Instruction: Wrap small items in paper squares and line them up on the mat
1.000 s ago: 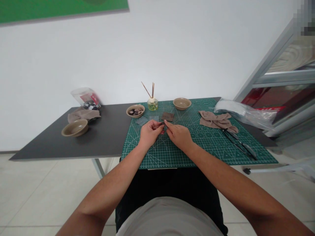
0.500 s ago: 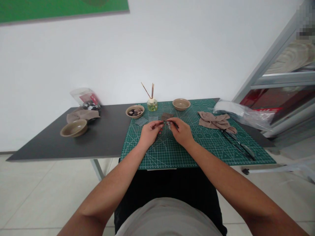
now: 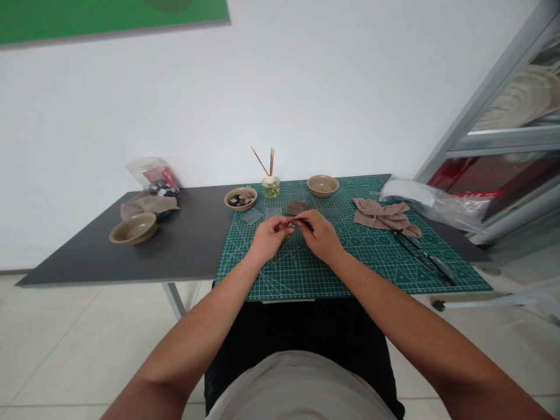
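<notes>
My left hand [image 3: 269, 236] is closed over the green cutting mat [image 3: 280, 274], its thumb and fingers pinching something small that I cannot make out. Close beside it, my right hand [image 3: 321, 233] is closed on a small, dark, slender item [image 3: 306, 223], whose kind does not show. The fingertips of both hands meet or nearly meet. Just beyond them lie a flat brown square piece [image 3: 297, 207] and two clear thin squares, one of them a tilted sheet [image 3: 252, 217]. A tan bowl of brown and dark pieces [image 3: 240, 199] stands to the far left of the hands.
A reed diffuser [image 3: 271, 186] and another tan bowl [image 3: 322, 185] stand at the back. Rightward are a brown cloth [image 3: 385, 216], black-framed glasses [image 3: 424, 256] and a plastic bag [image 3: 429, 204]. On the dark table [image 3: 188, 251] are a bowl [image 3: 133, 228] and a clear jar [image 3: 155, 175].
My fingertips have come closer together, and the dark item in my right hand now reaches the fingers of my left. Everything on the table stays where it was.
</notes>
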`<action>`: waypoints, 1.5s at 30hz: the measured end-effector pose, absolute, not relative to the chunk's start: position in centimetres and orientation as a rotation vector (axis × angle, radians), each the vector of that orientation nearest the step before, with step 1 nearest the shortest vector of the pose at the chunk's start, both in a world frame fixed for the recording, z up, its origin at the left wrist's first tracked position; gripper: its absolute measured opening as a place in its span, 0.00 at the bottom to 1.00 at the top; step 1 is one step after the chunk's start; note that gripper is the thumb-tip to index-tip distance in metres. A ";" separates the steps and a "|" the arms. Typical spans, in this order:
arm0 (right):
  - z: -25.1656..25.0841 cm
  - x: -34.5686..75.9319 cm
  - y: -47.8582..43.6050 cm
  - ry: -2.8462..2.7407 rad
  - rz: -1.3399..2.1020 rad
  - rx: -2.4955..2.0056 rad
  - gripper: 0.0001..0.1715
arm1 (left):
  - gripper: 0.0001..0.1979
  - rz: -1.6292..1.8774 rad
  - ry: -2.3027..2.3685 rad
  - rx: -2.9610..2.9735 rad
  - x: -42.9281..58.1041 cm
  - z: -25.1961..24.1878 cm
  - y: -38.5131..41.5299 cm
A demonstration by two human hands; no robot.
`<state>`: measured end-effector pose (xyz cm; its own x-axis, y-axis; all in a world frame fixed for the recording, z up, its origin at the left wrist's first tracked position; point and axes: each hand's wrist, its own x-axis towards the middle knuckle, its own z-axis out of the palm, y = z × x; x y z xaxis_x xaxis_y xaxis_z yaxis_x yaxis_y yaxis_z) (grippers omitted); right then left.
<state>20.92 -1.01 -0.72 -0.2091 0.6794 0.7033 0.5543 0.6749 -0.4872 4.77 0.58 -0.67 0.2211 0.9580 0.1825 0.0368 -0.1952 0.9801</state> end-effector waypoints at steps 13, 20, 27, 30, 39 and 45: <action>-1.0 21.1 -0.9 -1.935 0.283 -0.886 0.07 | 0.08 1.128 0.844 1.448 4.6 -0.7 0.6; -1.0 21.1 -1.1 -1.914 0.291 -0.894 0.04 | 0.07 1.140 0.803 1.463 4.5 -0.6 0.4; -0.9 20.9 -1.2 -1.948 0.284 -0.853 0.04 | 0.08 1.118 0.812 1.460 4.4 -0.9 0.5; -0.9 20.9 -1.3 -1.937 0.285 -0.869 0.03 | 0.08 1.113 0.808 1.459 4.4 -0.9 0.5; -1.1 21.0 -1.2 -1.954 0.299 -0.840 0.05 | 0.08 1.102 0.801 1.473 4.2 -1.0 0.7; -1.0 20.9 -1.3 -1.955 0.302 -0.843 0.05 | 0.08 1.106 0.788 1.457 4.2 -1.0 0.7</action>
<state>20.94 -1.30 -0.96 -0.3097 0.6690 0.6757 0.4339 0.7318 -0.5256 4.23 0.66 -0.98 0.3453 0.9144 0.2112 -0.0989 -0.1884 0.9771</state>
